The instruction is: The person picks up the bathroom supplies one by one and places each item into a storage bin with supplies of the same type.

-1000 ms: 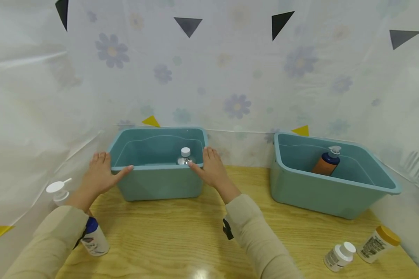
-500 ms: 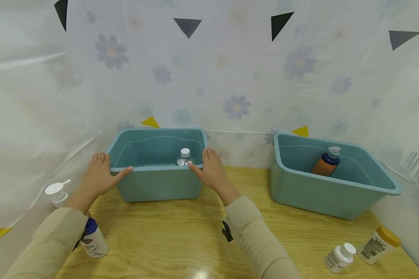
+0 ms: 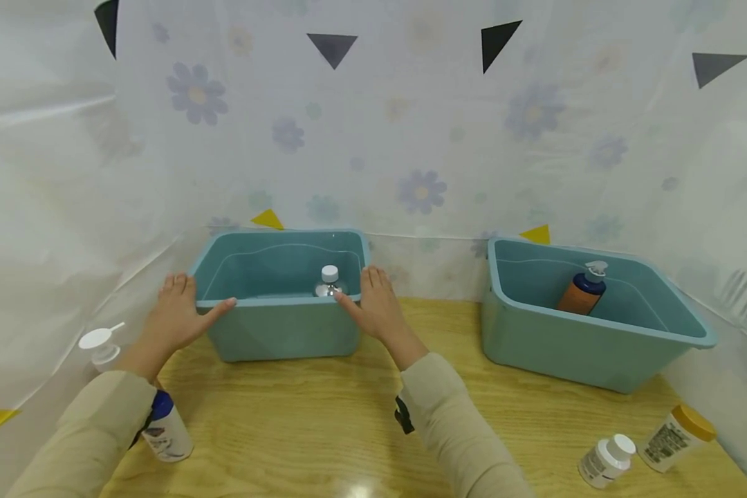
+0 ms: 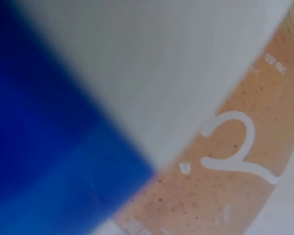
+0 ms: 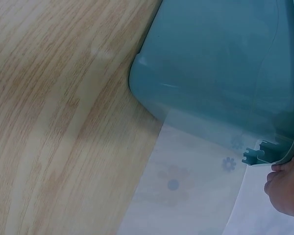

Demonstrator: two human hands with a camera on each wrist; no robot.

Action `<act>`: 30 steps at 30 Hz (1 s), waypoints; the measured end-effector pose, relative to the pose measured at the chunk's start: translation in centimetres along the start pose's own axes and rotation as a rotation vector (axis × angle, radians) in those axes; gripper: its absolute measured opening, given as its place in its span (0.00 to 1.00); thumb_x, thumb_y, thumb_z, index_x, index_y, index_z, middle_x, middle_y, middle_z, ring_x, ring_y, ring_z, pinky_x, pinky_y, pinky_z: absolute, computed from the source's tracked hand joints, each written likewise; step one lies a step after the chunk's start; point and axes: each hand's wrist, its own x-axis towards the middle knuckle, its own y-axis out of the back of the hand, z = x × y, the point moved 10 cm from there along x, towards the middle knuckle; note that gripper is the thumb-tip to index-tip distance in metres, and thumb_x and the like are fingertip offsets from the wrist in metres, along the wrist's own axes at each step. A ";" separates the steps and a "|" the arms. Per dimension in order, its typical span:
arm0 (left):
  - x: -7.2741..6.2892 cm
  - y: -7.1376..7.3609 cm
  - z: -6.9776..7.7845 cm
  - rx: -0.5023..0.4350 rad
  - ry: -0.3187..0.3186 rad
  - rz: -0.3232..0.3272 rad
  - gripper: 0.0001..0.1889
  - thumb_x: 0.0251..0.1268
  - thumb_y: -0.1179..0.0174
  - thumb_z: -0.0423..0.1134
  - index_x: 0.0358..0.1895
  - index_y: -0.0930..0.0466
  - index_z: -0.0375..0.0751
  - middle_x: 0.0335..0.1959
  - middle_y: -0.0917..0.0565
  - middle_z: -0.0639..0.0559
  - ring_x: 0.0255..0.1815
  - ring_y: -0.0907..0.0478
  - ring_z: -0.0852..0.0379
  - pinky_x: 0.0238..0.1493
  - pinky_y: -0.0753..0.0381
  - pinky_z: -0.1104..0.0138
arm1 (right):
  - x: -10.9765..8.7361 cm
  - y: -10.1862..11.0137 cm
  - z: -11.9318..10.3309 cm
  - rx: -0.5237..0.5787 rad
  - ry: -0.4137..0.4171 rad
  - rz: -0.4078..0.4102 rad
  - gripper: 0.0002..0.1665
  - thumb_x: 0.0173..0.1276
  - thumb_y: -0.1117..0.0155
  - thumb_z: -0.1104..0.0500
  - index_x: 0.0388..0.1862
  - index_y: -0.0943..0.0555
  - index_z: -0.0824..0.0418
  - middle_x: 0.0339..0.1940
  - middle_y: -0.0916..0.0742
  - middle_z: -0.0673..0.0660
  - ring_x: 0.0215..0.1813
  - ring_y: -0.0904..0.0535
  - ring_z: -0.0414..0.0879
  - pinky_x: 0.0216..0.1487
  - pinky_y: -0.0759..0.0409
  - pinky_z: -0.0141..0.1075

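Note:
Both hands hold the left teal plastic bin [image 3: 286, 332] by its front corners. My left hand [image 3: 176, 315] grips the left corner, thumb over the front rim and fingers along the side. On the right corner, my right hand [image 3: 380, 308] holds the rim the same way; in the right wrist view the right hand [image 5: 286, 191] is partly cut off beside the bin wall [image 5: 210, 73]. A clear bottle with a white cap [image 3: 330, 274] stands inside near the right end. Below the left forearm is a white bottle with a blue cap [image 3: 169, 436], partly hidden by the sleeve.
A white pump bottle [image 3: 104, 349] stands far left, partly hidden. To the right, a second teal bin [image 3: 573, 346] contains an orange and blue pump bottle [image 3: 580, 297]. Nearer are a small white bottle [image 3: 600, 465] and a yellow-capped bottle [image 3: 672, 443]. A plastic sheet [image 3: 423, 124] hangs behind.
Almost nothing differs: both hands stay on the bin's corners, and the whole head view shifts slightly.

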 end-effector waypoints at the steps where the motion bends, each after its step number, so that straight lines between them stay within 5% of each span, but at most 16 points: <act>1: 0.0 0.0 0.0 -0.002 0.001 -0.001 0.57 0.61 0.57 0.70 0.67 0.59 0.14 0.68 0.59 0.17 0.69 0.66 0.23 0.65 0.57 0.35 | 0.0 0.1 -0.1 0.001 0.004 0.007 0.49 0.70 0.58 0.35 0.71 0.49 0.74 0.73 0.43 0.69 0.76 0.52 0.59 0.74 0.52 0.47; 30: 0.3 0.1 0.0 0.007 -0.013 -0.012 0.57 0.61 0.58 0.70 0.67 0.59 0.13 0.67 0.57 0.16 0.68 0.63 0.22 0.66 0.58 0.37 | -0.1 0.1 -0.3 -0.057 0.002 0.019 0.48 0.71 0.59 0.35 0.70 0.46 0.75 0.72 0.41 0.70 0.75 0.50 0.60 0.74 0.49 0.48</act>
